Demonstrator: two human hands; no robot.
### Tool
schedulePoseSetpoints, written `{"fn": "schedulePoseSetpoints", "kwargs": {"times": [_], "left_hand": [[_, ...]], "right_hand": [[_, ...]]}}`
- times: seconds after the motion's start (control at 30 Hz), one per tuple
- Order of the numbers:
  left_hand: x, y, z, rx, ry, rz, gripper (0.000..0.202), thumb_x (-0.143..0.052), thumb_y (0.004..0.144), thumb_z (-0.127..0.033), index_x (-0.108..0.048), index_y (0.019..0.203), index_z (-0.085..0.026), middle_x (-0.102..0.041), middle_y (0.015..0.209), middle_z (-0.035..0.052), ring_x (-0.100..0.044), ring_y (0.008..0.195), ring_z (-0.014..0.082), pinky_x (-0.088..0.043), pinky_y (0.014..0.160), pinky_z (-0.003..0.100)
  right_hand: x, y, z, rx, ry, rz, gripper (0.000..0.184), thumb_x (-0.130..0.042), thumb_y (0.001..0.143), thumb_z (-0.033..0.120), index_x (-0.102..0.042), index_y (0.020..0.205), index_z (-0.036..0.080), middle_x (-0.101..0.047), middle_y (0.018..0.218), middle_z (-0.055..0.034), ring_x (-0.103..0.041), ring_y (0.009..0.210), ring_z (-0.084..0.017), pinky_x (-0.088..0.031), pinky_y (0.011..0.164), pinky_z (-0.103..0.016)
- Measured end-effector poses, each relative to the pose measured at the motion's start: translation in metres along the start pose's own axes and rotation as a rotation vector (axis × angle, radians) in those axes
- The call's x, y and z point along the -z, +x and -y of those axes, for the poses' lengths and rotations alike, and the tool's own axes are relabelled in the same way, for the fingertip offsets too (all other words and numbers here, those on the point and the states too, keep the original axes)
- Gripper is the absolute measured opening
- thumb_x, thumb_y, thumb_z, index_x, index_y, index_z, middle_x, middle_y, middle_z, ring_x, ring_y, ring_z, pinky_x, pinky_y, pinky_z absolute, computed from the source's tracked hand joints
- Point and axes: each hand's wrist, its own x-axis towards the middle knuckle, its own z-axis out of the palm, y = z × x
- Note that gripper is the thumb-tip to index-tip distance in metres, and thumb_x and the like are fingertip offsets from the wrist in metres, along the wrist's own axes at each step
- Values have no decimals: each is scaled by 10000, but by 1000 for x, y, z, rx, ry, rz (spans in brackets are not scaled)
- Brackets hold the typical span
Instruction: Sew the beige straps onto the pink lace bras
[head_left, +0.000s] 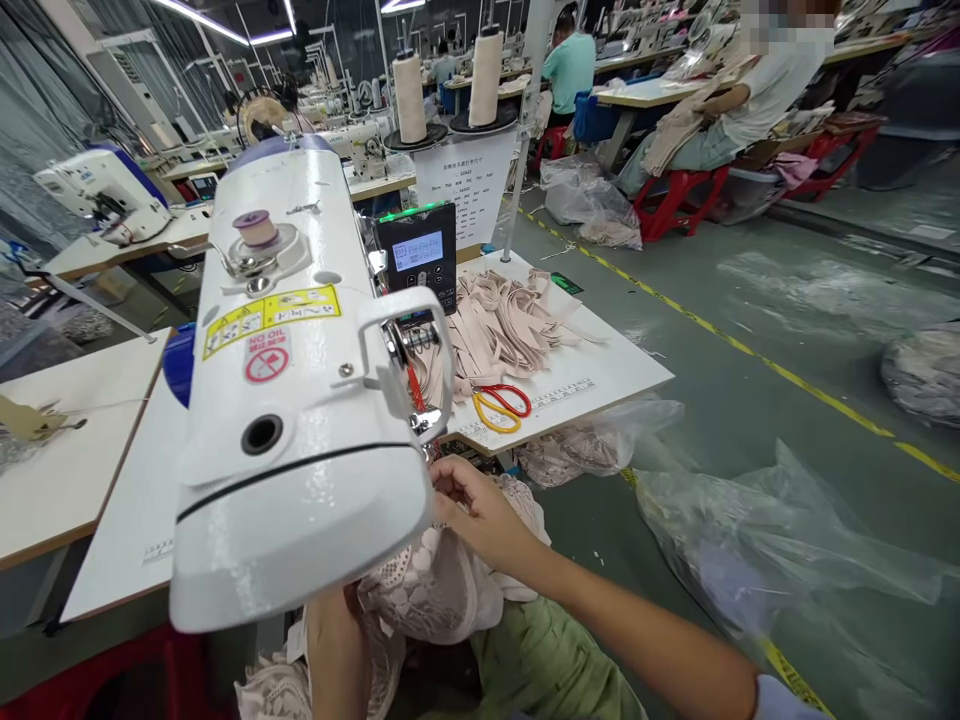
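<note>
A white sewing machine (300, 400) fills the middle of the view and hides the needle area. My right hand (469, 505) reaches under its head from the right, fingers pinched together at the edge of pale pink lace fabric (442, 585) that spills toward my lap. Only the forearm of my left arm (337, 655) shows, rising from below behind the machine; the hand itself is hidden. A pile of beige straps (499, 325) lies on the table beyond, with red and yellow scissors (499, 405) beside it.
A black control panel (418, 252) and two thread cones (409, 97) stand behind the machine. Clear plastic bags (757, 540) lie on the green floor to the right. Other people sit at tables (652, 92) in the background. Yellow floor line (750, 350).
</note>
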Motion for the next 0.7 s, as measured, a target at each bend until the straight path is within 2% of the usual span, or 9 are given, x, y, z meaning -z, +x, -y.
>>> {"fn": "schedulePoseSetpoints", "kwargs": {"times": [0.1, 0.27, 0.47, 0.6, 0.7], "left_hand": [[6, 0, 5, 3, -18, 2, 374, -413, 930, -438, -731, 1025, -263, -761, 845, 62, -721, 797, 294, -585, 655, 377], [11, 0, 7, 9, -108, 48, 381, -413, 915, -513, -710, 889, -276, -718, 786, 67, -702, 806, 293, -580, 682, 390], [6, 3, -4, 260, -419, 18, 401, -513, 851, -616, -687, 794, -259, -671, 719, 71, -656, 694, 272, -542, 601, 371], [5, 5, -12, 488, -669, -41, 392, -595, 803, -620, -691, 822, -241, -683, 749, 53, -641, 676, 238, -542, 623, 347], [4, 6, -11, 526, -764, -69, 417, -577, 810, -631, -692, 835, -232, -701, 802, 46, -653, 736, 228, -548, 676, 340]], "right_hand": [[0, -2, 3, -18, 11, 8, 209, -565, 931, 391, -594, 1031, 210, -584, 976, -38, -538, 814, -166, -409, 628, -262], [0, -4, 6, -40, 21, 29, 239, -590, 911, 408, -595, 1048, 212, -595, 948, -36, -546, 824, -175, -404, 615, -264], [2, -7, 11, -93, 41, 75, 257, -648, 883, 422, -573, 1027, 223, -586, 977, -31, -541, 887, -179, -355, 560, -228], [2, -11, 11, -84, 46, 83, 284, -652, 881, 447, -552, 1022, 222, -564, 943, -14, -525, 867, -164, -380, 630, -239], [-1, -12, 10, -64, 61, 73, 322, -644, 874, 479, -537, 1019, 213, -542, 924, -10, -509, 840, -159, -395, 684, -261]]}}
